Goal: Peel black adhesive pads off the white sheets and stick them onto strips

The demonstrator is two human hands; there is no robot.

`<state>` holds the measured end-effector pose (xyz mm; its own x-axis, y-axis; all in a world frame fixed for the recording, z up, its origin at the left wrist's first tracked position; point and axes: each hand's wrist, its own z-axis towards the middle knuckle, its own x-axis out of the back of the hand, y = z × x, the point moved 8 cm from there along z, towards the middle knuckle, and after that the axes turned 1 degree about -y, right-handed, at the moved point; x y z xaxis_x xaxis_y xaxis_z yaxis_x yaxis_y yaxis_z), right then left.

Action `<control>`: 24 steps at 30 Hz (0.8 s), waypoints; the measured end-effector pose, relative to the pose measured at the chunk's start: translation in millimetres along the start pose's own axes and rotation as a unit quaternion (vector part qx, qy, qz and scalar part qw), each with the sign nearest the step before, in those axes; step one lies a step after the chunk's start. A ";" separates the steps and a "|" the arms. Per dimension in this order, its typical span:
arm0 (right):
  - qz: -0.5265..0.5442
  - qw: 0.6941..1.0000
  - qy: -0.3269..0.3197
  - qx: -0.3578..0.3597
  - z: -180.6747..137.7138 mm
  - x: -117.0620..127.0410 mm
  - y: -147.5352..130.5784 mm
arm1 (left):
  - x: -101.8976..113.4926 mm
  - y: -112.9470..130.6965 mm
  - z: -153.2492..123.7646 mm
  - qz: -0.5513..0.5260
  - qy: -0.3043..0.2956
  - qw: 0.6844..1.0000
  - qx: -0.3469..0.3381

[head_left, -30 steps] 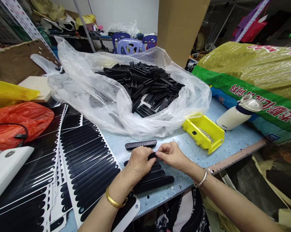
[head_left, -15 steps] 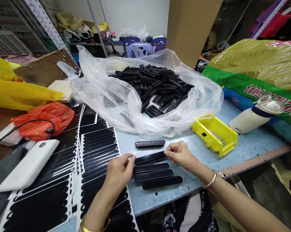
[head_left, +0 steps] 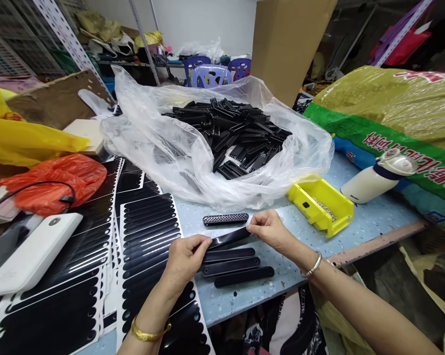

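A thin glossy black strip [head_left: 230, 237], much like the ones on the sheets, is stretched between my two hands. My left hand [head_left: 185, 256] pinches its left end, and the fingertips of my right hand [head_left: 269, 230] pinch the right end. Just below it, several flat black bars [head_left: 231, 266] lie side by side on the table, each with a small hole near its end. Above the strip lies another black bar [head_left: 225, 219] with a lattice pattern facing up. Left of my left hand are white-backed sheets [head_left: 150, 234] of black strips with rounded ends.
A clear plastic bag [head_left: 192, 185] spreads open behind, heaped with black bars [head_left: 240, 128]. To the right stand a yellow bin [head_left: 340, 217] of small metal pieces and a white bottle [head_left: 372, 183]. A white power bank [head_left: 33, 251] and red bag [head_left: 59, 182] lie left.
The strip between my hands now bends slightly and catches more light, its right end a little higher. Both hands keep their pinch. The whole view has shifted slightly.
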<state>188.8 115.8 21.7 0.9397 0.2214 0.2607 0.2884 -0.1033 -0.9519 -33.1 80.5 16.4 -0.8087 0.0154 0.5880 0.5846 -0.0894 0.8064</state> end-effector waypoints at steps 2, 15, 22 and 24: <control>-0.004 1.000 0.001 -0.014 2.2 -0.1 6.3 | 0.3 0.6 -0.4 0.003 0.002 1.000 -0.006; -0.175 0.983 0.035 -0.037 7.6 -0.3 2.7 | 1.3 1.9 -1.2 0.013 0.009 0.999 -0.032; -0.216 0.975 0.046 0.013 8.8 -0.4 3.1 | 1.7 5.7 -1.2 0.015 0.005 0.999 -0.038; -0.206 0.977 0.045 0.025 8.1 -0.6 3.2 | 1.5 6.5 -1.6 0.016 0.003 0.999 -0.041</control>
<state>187.6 123.1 17.3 0.7593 0.1476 0.6338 0.6379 0.0243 -0.7698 -30.6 78.3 22.3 -0.7901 0.0049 0.6129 0.6033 -0.1702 0.7791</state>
